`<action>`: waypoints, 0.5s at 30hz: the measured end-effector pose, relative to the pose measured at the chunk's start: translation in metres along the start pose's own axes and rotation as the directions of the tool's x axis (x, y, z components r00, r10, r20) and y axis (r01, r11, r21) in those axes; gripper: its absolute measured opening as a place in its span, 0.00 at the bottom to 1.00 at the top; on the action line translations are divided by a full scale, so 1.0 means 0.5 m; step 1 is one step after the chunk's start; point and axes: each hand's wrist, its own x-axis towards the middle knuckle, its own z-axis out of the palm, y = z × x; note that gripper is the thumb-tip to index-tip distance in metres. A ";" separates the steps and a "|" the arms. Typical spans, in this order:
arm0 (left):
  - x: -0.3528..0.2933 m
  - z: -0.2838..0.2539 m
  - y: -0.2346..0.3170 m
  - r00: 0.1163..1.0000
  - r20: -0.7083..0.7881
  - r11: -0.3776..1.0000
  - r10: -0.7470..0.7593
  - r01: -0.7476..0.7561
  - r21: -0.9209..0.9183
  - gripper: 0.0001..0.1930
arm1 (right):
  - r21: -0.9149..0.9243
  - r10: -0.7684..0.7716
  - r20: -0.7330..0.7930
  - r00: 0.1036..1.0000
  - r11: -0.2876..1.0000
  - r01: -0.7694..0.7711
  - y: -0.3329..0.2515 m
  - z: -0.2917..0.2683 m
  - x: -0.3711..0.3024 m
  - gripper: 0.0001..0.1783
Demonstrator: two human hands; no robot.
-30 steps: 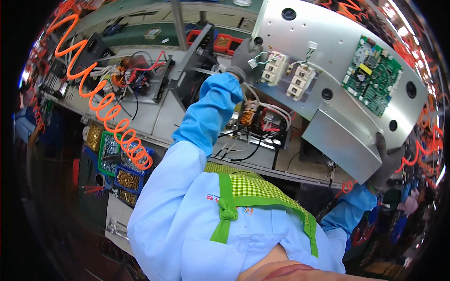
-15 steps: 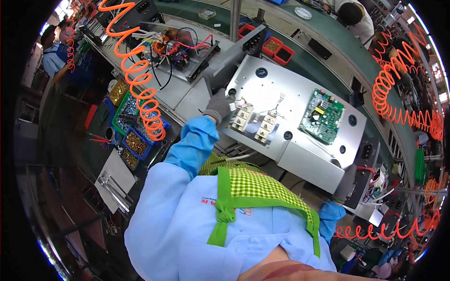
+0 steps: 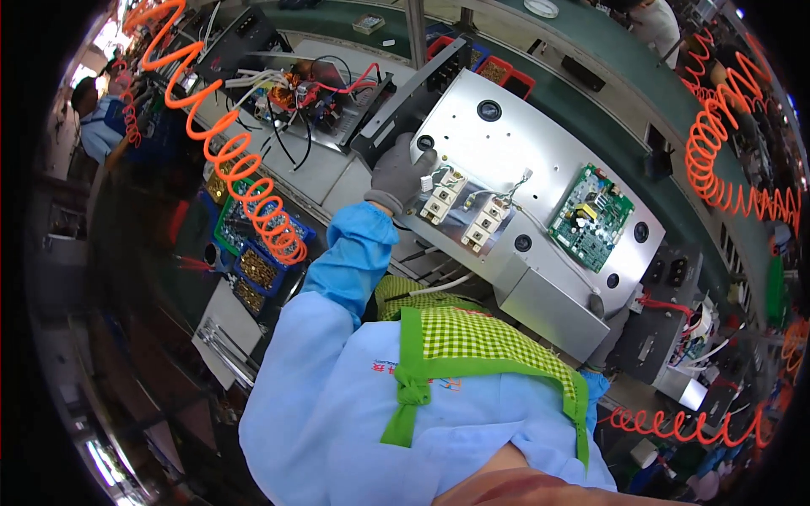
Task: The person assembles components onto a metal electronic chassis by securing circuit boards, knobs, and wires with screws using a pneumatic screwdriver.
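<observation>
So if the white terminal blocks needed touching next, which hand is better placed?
Probably the left hand: it holds the metal panel right beside the white terminal blocks, while the right hand is at the panel's far lower corner. Both seem to be supporting it, though.

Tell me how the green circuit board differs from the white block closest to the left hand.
Colour: the board is mostly green; the block is off-white.
Shape: the board is broad and flat; the block is narrow and chunky.
Place: the block sits beside the gloved left hand; the board lies farther right, well away from it.
Shared: both sit on the silver panel.
</observation>
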 end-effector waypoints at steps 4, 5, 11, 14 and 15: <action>0.030 0.028 -0.057 0.999 0.023 0.998 -0.035 0.034 0.049 0.25 | -0.024 0.131 -0.033 0.991 0.991 -0.132 0.048 0.038 -0.018 0.41; 0.029 0.019 -0.043 0.998 0.049 0.996 -0.049 0.045 0.074 0.27 | -0.033 0.140 -0.052 0.989 0.989 -0.142 0.068 0.038 -0.019 0.44; 0.077 0.042 -0.004 0.972 -0.119 0.973 0.205 -0.189 0.131 0.35 | -0.249 0.122 -0.115 0.986 0.957 -0.147 0.141 0.039 0.002 0.48; 0.119 0.044 0.044 0.933 -0.178 0.949 0.313 -0.300 0.094 0.37 | -0.252 0.120 -0.042 0.992 0.959 -0.127 0.069 0.041 0.005 0.47; 0.134 0.049 0.062 0.938 -0.148 0.947 0.313 -0.296 0.125 0.38 | -0.313 0.087 -0.048 0.995 0.945 -0.098 0.101 0.028 0.004 0.46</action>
